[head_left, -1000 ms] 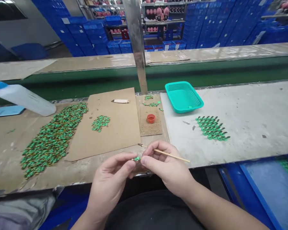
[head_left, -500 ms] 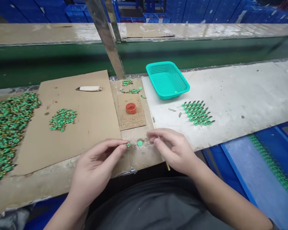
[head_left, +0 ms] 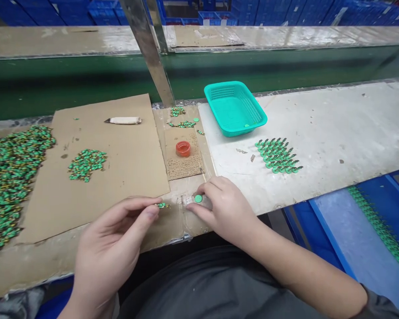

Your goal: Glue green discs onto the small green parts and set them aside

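Note:
My left hand pinches a small green part between thumb and forefinger, just above the bench's front edge. My right hand rests on the bench to its right, fingers closed around a small round green disc at its fingertips. The thin wooden stick seen earlier is hidden. A small heap of green parts lies on the cardboard sheet. A tidy row of finished green pieces sits on the grey board to the right.
A large pile of green parts fills the left. A red cap sits on a brown mat, a teal basket behind it. A wrapped blade lies on the cardboard. A metal post rises behind.
The view dropped toward the bench. My hands separated: the left drew away with the small green part, the right came down onto the green disc, and the stick went out of sight.

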A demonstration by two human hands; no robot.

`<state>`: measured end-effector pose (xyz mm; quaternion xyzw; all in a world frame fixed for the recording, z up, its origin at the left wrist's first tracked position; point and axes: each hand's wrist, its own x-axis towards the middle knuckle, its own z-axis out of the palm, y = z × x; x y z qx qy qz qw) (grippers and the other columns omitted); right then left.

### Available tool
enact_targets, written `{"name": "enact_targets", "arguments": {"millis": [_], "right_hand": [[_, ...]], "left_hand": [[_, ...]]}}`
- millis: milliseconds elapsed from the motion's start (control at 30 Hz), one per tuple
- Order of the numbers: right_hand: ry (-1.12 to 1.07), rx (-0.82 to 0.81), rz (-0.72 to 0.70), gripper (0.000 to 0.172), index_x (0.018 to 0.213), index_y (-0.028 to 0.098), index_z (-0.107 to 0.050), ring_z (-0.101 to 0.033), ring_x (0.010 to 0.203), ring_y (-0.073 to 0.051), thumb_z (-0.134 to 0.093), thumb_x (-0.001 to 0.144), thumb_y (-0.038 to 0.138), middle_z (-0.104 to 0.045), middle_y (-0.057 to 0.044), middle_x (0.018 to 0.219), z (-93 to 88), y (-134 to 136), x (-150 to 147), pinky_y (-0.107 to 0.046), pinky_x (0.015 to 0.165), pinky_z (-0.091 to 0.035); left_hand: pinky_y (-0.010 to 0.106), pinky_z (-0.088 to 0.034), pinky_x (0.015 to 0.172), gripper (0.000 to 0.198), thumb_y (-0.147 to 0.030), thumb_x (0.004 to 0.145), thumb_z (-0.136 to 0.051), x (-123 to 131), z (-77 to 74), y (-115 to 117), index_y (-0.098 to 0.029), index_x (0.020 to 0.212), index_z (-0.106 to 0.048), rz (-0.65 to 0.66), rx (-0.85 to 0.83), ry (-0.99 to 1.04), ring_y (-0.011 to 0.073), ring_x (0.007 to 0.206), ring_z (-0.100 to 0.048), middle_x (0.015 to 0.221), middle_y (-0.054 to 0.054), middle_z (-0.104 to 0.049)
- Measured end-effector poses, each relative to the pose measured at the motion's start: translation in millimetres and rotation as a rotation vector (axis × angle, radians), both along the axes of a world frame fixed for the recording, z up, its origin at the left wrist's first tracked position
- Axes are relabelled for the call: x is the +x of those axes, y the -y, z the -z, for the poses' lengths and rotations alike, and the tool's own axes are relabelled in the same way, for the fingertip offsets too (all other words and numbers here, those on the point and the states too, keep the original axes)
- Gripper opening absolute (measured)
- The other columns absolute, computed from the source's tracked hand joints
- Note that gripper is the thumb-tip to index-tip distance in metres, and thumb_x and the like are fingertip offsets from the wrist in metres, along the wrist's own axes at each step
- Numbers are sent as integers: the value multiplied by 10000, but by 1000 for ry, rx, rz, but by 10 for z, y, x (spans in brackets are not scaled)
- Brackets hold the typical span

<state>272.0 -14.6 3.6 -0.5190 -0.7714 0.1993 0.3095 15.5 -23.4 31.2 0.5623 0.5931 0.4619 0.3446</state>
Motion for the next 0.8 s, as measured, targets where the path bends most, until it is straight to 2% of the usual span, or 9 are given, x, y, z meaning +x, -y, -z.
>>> {"name": "enact_targets", "arguments": {"millis": [100,167,300,433,500,567,633,700,800], "right_hand": [[-77,8,-82,141,1248,175,-849,-814,1098,-309,-800,1123,222,-878,-127,1144,-1,18,46,-463,1014,-649],[-42,0,-100,133,1202,194,-858,-813,1084,-302,-755,1121,172,-879,-113,1112,3,2,52,-459,1009,-647],[-54,-4,-35,76,1116,191,-848,-813,1060,-314,-785,1136,228,-860,-127,1075,5,0,43,-473,989,-661],[-300,8,-92,265,1337,215,-803,-853,1161,-269,-599,1186,137,-884,-122,1238,-80,68,172,-447,1045,-695],[-430,-18,-92,253,1315,267,-754,-874,1157,-228,-569,1204,137,-880,-73,1230,-146,98,257,-403,1022,-708],[-575,-62,-13,149,1321,305,-675,-900,1141,-215,-645,1217,204,-878,-34,1203,-204,111,310,-387,1002,-720],[-658,-86,74,228,1403,329,-621,-920,1146,-224,-713,1209,253,-895,-23,1200,-238,102,331,-411,1046,-729],[-604,-80,78,225,1411,325,-655,-924,1164,-244,-723,1204,270,-916,-42,1230,-233,76,338,-441,1102,-725],[-419,-37,-35,76,1202,287,-747,-914,1134,-266,-673,1215,279,-921,-70,1226,-150,35,353,-432,1044,-725]], "left_hand": [[233,-737,773,469,-767,949,-982,18,8,4,-299,948,-936,27,-7,9,238,877,-885,936,63,-895],[206,-727,774,467,-783,942,-980,32,20,-5,-318,945,-941,29,-7,6,224,867,-885,941,49,-899],[200,-731,817,424,-744,957,-983,37,65,-26,-322,976,-946,25,-31,-13,214,886,-888,994,41,-915],[248,-747,854,364,-687,986,-965,86,87,-65,-323,999,-957,124,-33,-42,228,913,-890,1054,49,-931],[266,-745,875,318,-647,1003,-948,144,91,-104,-329,996,-964,185,-8,-81,230,903,-883,1033,47,-929],[262,-732,881,274,-610,1012,-930,207,106,-149,-339,991,-968,209,18,-121,221,882,-872,1009,35,-925],[267,-723,880,267,-602,1017,-913,259,135,-189,-342,986,-967,202,32,-160,219,870,-865,1007,26,-927],[286,-720,893,271,-606,1032,-896,290,170,-211,-347,1001,-968,198,38,-200,226,887,-867,1034,21,-933],[296,-702,902,252,-593,1063,-874,303,207,-213,-362,1037,-972,222,57,-254,231,935,-872,1076,10,-939]]}}
